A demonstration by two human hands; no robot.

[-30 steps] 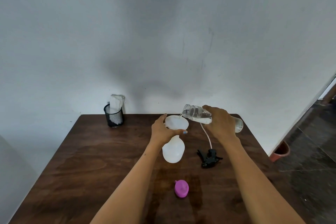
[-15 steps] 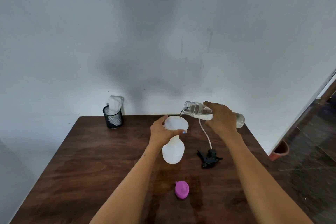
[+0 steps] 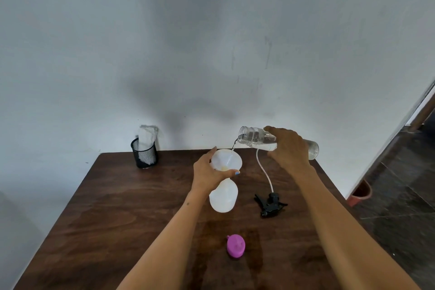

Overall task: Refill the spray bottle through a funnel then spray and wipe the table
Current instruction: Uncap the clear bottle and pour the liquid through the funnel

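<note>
The left hand [image 3: 207,173] is gripping the funnel [image 3: 226,160] atop the spray bottle [image 3: 223,198]; the right hand [image 3: 286,146] is clasping a tilted water bottle [image 3: 256,140] just above, pouring. Overtipping could be overflowing the funnel.

Centre of table [image 3: 122,209] blocked: left hand [image 3: 207,173] grips funnel [image 3: 226,160] on spray bottle [image 3: 223,199]; right hand [image 3: 288,148] holds tilted water bottle [image 3: 256,140] above funnel
Right of spray bottle: trigger head [image 3: 270,203] lying flat, tube [image 3: 263,169] curving up toward right hand
Pink cap [image 3: 235,246] near front, between forearms
Mesh cup [image 3: 144,155] with cloth at back left corner
Left half of table open for passage
</note>
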